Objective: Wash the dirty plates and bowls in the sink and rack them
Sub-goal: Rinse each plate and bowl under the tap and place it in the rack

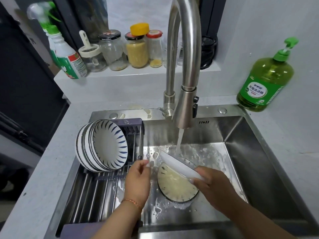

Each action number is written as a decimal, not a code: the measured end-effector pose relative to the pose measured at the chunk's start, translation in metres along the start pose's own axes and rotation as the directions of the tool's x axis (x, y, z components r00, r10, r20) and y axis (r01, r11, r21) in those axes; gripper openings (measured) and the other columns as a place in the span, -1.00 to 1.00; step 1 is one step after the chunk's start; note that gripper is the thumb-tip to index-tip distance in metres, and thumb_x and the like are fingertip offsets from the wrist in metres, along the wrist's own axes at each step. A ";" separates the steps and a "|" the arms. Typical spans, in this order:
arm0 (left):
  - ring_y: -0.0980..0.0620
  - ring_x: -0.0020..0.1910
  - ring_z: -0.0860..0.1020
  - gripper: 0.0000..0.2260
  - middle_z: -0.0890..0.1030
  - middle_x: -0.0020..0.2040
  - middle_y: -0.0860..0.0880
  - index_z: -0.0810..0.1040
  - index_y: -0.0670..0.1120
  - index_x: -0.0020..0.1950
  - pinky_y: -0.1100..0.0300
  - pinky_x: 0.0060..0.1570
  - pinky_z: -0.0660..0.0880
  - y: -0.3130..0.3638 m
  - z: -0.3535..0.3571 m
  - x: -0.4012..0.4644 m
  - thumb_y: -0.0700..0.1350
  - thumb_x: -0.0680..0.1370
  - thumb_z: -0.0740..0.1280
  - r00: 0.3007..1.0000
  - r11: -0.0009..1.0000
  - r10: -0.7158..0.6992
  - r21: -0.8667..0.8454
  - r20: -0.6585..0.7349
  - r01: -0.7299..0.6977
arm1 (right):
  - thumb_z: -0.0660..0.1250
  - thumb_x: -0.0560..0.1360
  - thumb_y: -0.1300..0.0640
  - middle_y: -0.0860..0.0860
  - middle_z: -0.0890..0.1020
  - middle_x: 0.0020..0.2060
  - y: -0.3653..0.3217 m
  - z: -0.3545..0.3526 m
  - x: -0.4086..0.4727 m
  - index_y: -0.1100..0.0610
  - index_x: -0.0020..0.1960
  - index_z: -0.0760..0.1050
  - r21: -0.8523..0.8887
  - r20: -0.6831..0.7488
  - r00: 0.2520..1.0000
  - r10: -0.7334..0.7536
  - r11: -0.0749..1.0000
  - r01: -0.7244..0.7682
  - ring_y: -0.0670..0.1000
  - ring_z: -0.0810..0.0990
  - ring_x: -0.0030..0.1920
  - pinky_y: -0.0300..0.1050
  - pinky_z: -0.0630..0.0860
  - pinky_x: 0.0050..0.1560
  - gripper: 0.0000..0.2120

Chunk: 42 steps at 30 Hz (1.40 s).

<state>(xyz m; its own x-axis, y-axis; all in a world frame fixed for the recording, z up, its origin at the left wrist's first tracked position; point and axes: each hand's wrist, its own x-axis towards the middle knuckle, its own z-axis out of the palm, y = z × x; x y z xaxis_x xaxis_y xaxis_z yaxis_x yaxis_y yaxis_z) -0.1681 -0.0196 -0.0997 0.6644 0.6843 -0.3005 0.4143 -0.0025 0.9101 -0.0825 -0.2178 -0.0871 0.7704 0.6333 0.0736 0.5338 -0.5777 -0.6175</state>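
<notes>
A white plate [179, 167] is tilting on edge under running water; a soiled bowl [176, 187] is lying beneath it (blue-striped bowls [103, 145] are leaning racked at the left).

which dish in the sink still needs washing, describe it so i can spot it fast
Start at the steel sink and follow the water falling from the faucet to the basin floor. The dirty plate lies flat there, below the white dish held in the right hand. Unlike the clean bowls on edge in the rack, it is smeared with yellowish residue.

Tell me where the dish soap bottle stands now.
The green dish soap bottle stands on the counter at the sink's back right corner, right of the faucet.
</notes>
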 end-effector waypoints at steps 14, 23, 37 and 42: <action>0.18 0.48 0.08 -0.50 0.15 0.51 0.13 0.12 0.06 0.54 0.32 0.46 -0.06 -0.043 -0.026 -0.027 0.05 0.62 0.16 0.931 0.623 0.259 0.692 0.257 -0.364 | 0.17 0.39 -0.19 -0.07 0.53 -0.41 -0.025 0.016 -0.010 0.05 -0.23 0.52 0.042 0.038 0.995 0.090 0.995 -0.091 -0.09 0.49 -0.36 -0.20 0.41 -0.30 -0.67; 0.07 -0.05 0.57 -0.80 0.61 0.02 0.00 0.54 -0.06 0.20 0.26 0.01 0.53 0.008 -0.001 -0.019 -0.09 0.65 0.19 0.979 0.992 -0.085 -0.079 0.187 0.101 | 0.10 0.51 -0.10 -0.10 0.68 -0.31 -0.012 0.025 0.002 0.03 -0.17 0.63 -0.407 -0.125 0.936 -0.328 0.878 0.253 -0.04 0.65 -0.33 -0.13 0.60 -0.37 -0.63; -0.01 -0.09 0.68 -0.83 0.71 0.00 -0.01 0.53 0.05 0.15 0.03 -0.15 0.59 0.053 0.021 -0.005 -0.13 0.65 0.20 0.942 0.774 -0.092 -0.571 0.323 0.272 | 0.42 0.38 0.22 0.00 0.66 0.08 -0.001 0.021 0.005 0.11 0.06 0.63 -0.354 -0.198 0.888 -0.414 0.875 0.329 0.00 0.62 0.14 -0.02 0.52 0.19 -0.74; 0.07 -0.30 0.60 -0.83 0.67 -0.02 0.00 0.55 0.08 0.16 0.22 -0.47 0.46 0.057 0.017 0.003 -0.08 0.63 0.22 0.965 0.870 -0.093 -0.451 0.246 0.199 | 0.25 0.44 0.06 -0.04 0.66 0.06 0.001 0.022 0.002 0.09 0.09 0.61 -0.298 -0.095 0.940 -0.326 0.911 0.286 -0.05 0.58 0.13 -0.09 0.45 0.22 -0.72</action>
<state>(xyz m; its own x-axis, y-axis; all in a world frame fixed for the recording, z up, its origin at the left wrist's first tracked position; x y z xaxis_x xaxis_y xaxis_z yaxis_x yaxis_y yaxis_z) -0.1321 -0.0300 -0.0540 0.7555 0.4812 -0.4447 0.2117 0.4630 0.8607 -0.0877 -0.2056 -0.1053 0.5832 0.7354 0.3449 0.8105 -0.4985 -0.3076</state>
